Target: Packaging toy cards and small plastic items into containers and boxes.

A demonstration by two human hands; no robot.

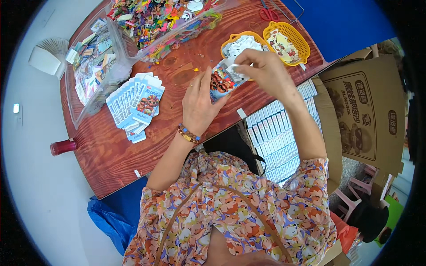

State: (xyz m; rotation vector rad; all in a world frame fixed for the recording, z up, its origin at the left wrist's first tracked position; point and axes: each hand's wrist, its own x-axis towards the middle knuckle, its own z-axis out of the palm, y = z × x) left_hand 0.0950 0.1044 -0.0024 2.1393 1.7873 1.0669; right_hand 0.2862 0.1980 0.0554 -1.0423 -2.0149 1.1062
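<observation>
Above the table's near half, my left hand [198, 104] grips a small light-blue carton [220, 83] printed with brown cartoon figures. The carton is tilted, its upper end toward my right hand [262, 68]. Thumb and fingers of that hand are pinched together at this end, by a whitish-grey piece [232, 71] that could be a packet or a flap. Just behind the right hand stands a yellow basket of small white packets [245, 44]. To the left of my left hand lies a fanned pile of flat light-blue cartons [135, 104].
A clear bin of colourful small toys [151, 20] stands at the back, beside a clear bin of cards [95, 62]. Another yellow basket [303, 46] holds printed pieces, near red scissors [269, 14]. Below the table's right edge, a large cardboard box [328, 133] contains rows of cartons. A red cup [63, 147] is at the left edge.
</observation>
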